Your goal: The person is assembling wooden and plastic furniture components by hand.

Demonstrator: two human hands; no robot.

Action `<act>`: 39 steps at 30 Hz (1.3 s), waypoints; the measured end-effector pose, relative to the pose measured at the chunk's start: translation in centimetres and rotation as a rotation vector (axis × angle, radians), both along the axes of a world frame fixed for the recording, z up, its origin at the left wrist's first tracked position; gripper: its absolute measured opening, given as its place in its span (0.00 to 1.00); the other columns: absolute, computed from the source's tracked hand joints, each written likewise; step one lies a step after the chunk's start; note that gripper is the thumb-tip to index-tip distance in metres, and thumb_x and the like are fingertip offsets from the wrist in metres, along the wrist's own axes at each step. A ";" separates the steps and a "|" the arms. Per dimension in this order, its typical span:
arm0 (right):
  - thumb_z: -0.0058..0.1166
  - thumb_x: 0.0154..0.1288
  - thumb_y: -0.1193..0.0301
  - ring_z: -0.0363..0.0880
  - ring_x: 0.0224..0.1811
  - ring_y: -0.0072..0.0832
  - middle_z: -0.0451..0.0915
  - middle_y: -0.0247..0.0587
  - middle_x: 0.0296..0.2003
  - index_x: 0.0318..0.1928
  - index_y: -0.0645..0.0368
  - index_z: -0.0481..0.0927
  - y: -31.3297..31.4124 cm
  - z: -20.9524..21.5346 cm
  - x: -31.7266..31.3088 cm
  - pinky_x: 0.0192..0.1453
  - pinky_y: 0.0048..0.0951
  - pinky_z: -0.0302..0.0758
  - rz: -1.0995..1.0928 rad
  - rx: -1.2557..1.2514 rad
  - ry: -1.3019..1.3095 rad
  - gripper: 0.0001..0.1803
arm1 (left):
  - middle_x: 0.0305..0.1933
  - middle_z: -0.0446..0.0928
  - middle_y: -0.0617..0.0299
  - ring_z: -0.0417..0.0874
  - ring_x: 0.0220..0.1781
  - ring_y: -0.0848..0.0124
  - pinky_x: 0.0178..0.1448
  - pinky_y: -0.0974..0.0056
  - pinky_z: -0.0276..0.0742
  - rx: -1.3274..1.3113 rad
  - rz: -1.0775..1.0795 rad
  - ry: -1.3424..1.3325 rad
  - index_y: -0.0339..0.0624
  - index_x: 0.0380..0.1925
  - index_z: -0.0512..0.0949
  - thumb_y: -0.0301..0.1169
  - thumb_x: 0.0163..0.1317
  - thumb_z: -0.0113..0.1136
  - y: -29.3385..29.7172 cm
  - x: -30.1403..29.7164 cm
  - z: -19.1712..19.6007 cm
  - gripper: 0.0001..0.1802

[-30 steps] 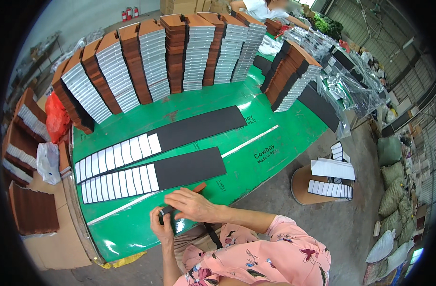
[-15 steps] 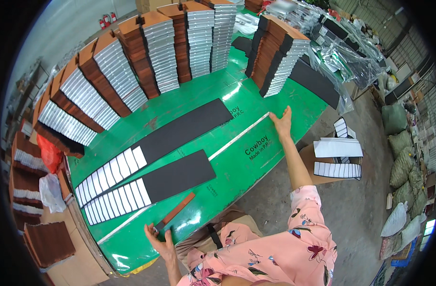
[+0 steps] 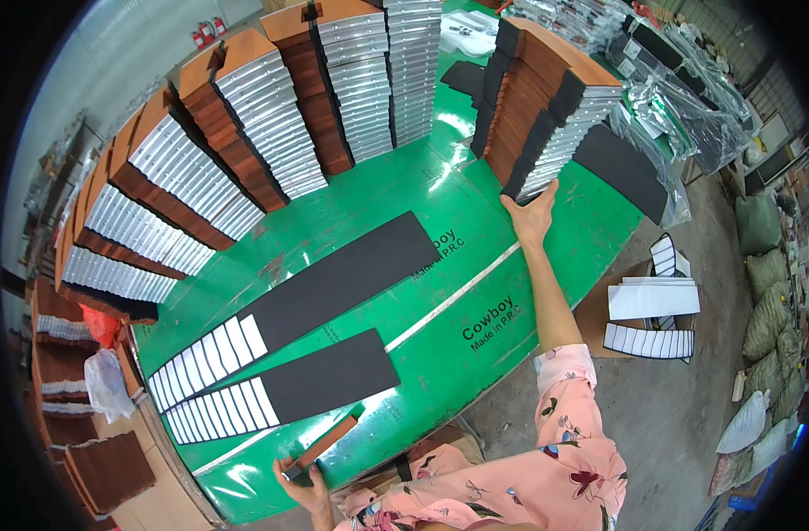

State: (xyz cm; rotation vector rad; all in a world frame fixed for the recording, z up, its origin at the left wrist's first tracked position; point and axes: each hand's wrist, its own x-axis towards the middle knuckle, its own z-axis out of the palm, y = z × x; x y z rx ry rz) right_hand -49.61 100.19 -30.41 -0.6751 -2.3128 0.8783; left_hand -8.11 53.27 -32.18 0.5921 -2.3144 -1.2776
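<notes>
My left hand (image 3: 309, 489) is at the table's near edge, its thumb and fingers closed around the dark end of a narrow brown strip (image 3: 332, 442). My right hand (image 3: 532, 217) reaches the base of a tall stack of brown-and-silver panels (image 3: 541, 111) with black edges. Its thumb and fingers span the near end of that stack, one on each side; the fingertips are partly hidden. Between my hands lie two long black sheets, the farther sheet (image 3: 351, 274) and the nearer sheet (image 3: 329, 380), each with white ribbed sections at its left end.
More stacks of panels (image 3: 272, 124) line the far side of the green table (image 3: 457, 310). Black sheets (image 3: 621, 168) and clear plastic wrap (image 3: 687, 133) lie beyond the right stack. White pieces (image 3: 652, 301) rest on a box right of the table. Sacks (image 3: 767, 301) line the right side.
My right hand has gone from the bare green table to the base of the right stack and closed on its near end. My left hand stays on the brown strip. The view has shifted.
</notes>
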 end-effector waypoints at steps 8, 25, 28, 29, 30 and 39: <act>0.75 0.36 0.60 0.64 0.63 0.50 0.60 0.57 0.64 0.68 0.61 0.46 0.7 1.6 -1.3 0.65 0.43 0.65 0.039 -0.031 -0.053 0.63 | 0.50 0.67 0.47 0.70 0.52 0.57 0.58 0.54 0.65 -0.129 -0.025 -0.089 0.28 0.63 0.56 0.36 0.57 0.64 -0.7 0.6 -0.5 0.40; 0.75 0.36 0.59 0.71 0.53 0.55 0.67 0.63 0.52 0.67 0.62 0.46 -4.6 1.3 -8.3 0.55 0.46 0.71 0.072 0.086 0.031 0.62 | 0.42 0.73 0.61 0.73 0.40 0.72 0.45 0.68 0.71 0.115 -0.055 -0.077 0.41 0.59 0.62 0.29 0.61 0.59 -1.0 0.5 -1.1 0.27; 0.76 0.36 0.60 0.72 0.50 0.56 0.68 0.63 0.50 0.66 0.63 0.46 -4.9 0.4 -9.4 0.53 0.47 0.72 0.078 0.109 0.053 0.62 | 0.40 0.72 0.61 0.72 0.37 0.73 0.44 0.68 0.71 0.058 -0.041 -0.094 0.40 0.59 0.62 0.28 0.61 0.58 -0.9 0.3 -1.0 0.26; 0.76 0.36 0.60 0.72 0.49 0.56 0.68 0.63 0.49 0.66 0.63 0.46 -5.2 0.5 -9.6 0.52 0.47 0.72 0.077 0.128 0.065 0.62 | 0.39 0.72 0.62 0.72 0.35 0.73 0.42 0.68 0.71 -0.006 -0.038 -0.073 0.40 0.58 0.63 0.28 0.61 0.58 -0.8 0.2 -0.9 0.26; 0.76 0.36 0.60 0.72 0.49 0.56 0.68 0.63 0.49 0.66 0.63 0.46 -5.3 0.6 -9.8 0.52 0.47 0.72 0.078 0.129 0.072 0.62 | 0.38 0.72 0.61 0.73 0.33 0.73 0.41 0.68 0.71 0.035 -0.048 -0.066 0.40 0.58 0.63 0.29 0.61 0.58 -1.1 0.2 -1.2 0.25; 0.76 0.36 0.60 0.73 0.48 0.56 0.69 0.63 0.49 0.66 0.65 0.45 -5.1 0.9 -11.9 0.51 0.47 0.74 0.089 0.142 0.044 0.63 | 0.40 0.73 0.59 0.74 0.35 0.72 0.43 0.68 0.72 0.084 -0.021 -0.134 0.39 0.59 0.61 0.31 0.62 0.58 -0.2 0.6 -1.0 0.27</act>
